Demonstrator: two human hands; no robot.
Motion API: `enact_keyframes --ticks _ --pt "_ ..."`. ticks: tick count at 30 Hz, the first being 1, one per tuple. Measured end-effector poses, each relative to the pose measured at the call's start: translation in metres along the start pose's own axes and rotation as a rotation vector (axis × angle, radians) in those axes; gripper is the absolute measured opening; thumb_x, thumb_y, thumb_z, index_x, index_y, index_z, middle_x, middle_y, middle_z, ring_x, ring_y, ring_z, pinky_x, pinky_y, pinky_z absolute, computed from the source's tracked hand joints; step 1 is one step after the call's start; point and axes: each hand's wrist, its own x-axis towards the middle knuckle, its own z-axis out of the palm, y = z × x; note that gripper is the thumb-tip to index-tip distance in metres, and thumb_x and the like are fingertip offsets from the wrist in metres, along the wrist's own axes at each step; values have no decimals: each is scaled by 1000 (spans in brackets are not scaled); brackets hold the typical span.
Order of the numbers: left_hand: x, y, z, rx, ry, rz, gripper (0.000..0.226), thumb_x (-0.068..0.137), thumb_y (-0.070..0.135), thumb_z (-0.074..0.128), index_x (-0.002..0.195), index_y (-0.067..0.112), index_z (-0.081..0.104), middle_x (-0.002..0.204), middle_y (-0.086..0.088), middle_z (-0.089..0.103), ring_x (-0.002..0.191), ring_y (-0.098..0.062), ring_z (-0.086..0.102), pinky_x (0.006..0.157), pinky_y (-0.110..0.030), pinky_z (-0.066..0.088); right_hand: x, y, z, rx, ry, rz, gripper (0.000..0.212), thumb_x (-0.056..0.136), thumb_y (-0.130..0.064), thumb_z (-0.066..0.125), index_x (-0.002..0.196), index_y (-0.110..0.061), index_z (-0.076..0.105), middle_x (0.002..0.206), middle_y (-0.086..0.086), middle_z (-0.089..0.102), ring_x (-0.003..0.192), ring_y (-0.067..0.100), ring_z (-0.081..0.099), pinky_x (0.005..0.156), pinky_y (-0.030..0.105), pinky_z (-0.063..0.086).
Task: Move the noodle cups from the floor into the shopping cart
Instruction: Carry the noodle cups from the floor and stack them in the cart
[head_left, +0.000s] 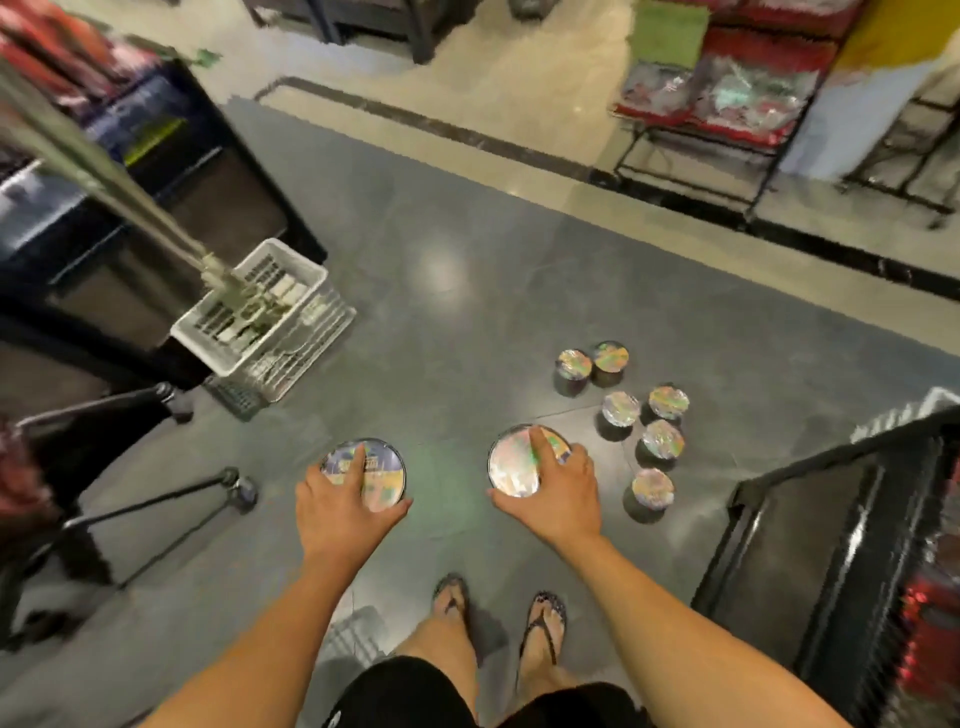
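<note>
Fingers (357, 466) gripping two cups (385, 486), apparently six others (621, 408)

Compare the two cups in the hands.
The left cup, in the left hand, has a blue-and-yellow printed lid; the right cup, in the right hand, shines silvery. The left cup is nearer the white basket, the right cup nearer the floor cups. Both are round, gripped from above.

Black shorts (405, 691) here, with a small white mark (331, 720) on their left hem. Ahead of the shorts, bare legs end in dark flip-flops: left flip-flop (450, 603), right flip-flop (543, 621), straps speckled. Either side of the shorts, forearms bare, left hand (337, 506) and right hand (558, 499) bare too.
</note>
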Motion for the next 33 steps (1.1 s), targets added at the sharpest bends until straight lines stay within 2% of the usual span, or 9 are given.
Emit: enact_keyframes --ticks 3,7,12,16,18,20,24,33 --pt "-18 -50 -22 -51 71 -137 101 60 80 66 145 30 43 128 -28 42 113 -43 42 97 -47 38 -6 -46 13 -15 -94 -170 103 56 -70 71 146 -42 29 133 8 37 126 28 37 105 34 36" --pt "-35 -121 -54 -162 230 -328 96 62 70 74 144 28 44 139 -29 33 123 -45 35 102 -51 34 -11 -119 43 -51 -187 -367 103 54 -72 70 145 -45 30 127 5 41 123 24 42 104 32 39" --pt "-63 -222 -85 -218 440 -522 94 61 67 76 141 25 47 134 -32 38 126 -43 34 102 -52 32 -36 -219 112 -132 -366 -602 102 54 -73 73 143 -50 28 130 1 35 124 24 44 106 35 39" --pt "-100 -305 -109 -216 554 -704 95 60 77 64 138 26 50 132 -27 40 118 -43 39 99 -49 34 -80 -294 183 -160 -524 -815 108 46 -81 63 143 -47 33 127 1 38 123 24 45 106 36 40" --pt "-121 -345 -119 -213 619 -779 95 59 79 57 137 26 51 134 -26 39 117 -43 40 99 -50 36 -109 -328 215 -161 -596 -903 106 48 -77 67 144 -47 31 128 0 36 125 22 43 107 34 38" --pt "-144 -384 -126 -211 671 -849 94 60 78 59 137 26 51 137 -27 36 122 -44 37 102 -53 35 -137 -358 246 -178 -650 -988 104 54 -71 73 145 -46 29 130 -1 34 127 20 40 108 34 38" --pt "-197 -448 -126 -209 695 -1052 93 64 77 65 142 30 44 144 -23 30 126 -42 31 104 -53 34 -190 -404 306 -249 -733 -1152 102 58 -72 74 145 -46 27 130 -2 33 127 21 38 106 35 38" --pt "-294 -515 -86 -345 662 -1470 94 64 77 66 143 33 42 149 -17 25 135 -40 23 109 -54 30 -271 -451 404 -383 -905 -1290 100 58 -75 70 144 -47 28 127 2 34 125 25 40 107 36 37"
